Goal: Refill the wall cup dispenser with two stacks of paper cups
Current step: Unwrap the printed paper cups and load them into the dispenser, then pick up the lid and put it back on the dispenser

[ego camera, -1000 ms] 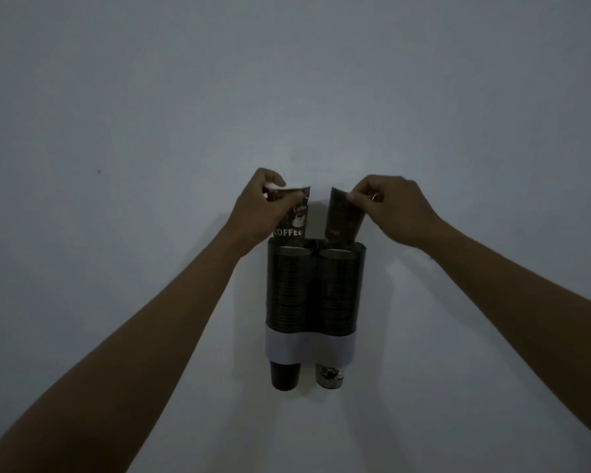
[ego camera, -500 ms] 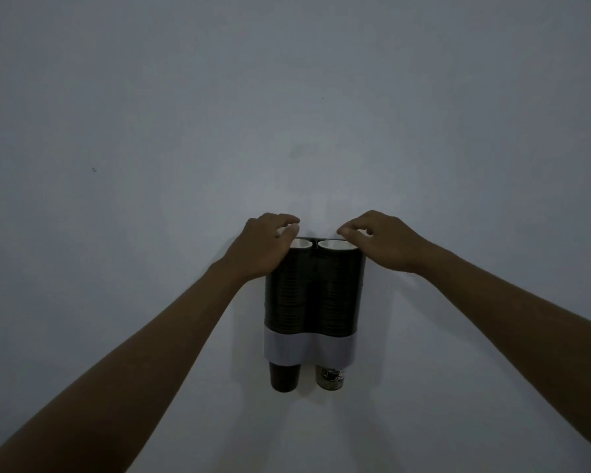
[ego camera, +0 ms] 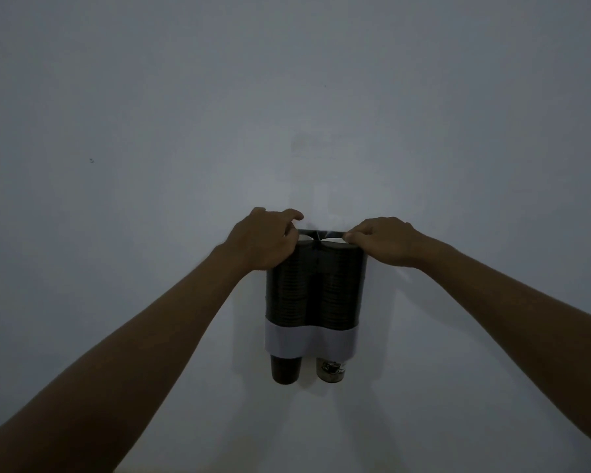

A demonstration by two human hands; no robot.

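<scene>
A dark two-tube wall cup dispenser (ego camera: 313, 339) with a pale band near its bottom hangs on the wall. Both tubes are filled by the left cup stack (ego camera: 289, 291) and the right cup stack (ego camera: 338, 291). White top rims show at the tube mouths. One dark cup (ego camera: 286, 368) and one printed cup (ego camera: 331, 370) stick out below. My left hand (ego camera: 263, 240) curls over the left stack's top, thumb and fingers at the rim. My right hand (ego camera: 382, 242) pinches the right stack's top rim.
A plain pale wall (ego camera: 287, 114) fills the view around the dispenser, dimly lit. A small dark speck (ego camera: 91, 160) marks the wall at the left. Both forearms reach in from the lower corners.
Both hands lowered a cup each into the tube tops; the cups that stood above the dispenser now sit sunk level with its mouths. The hands stay at the rims.
</scene>
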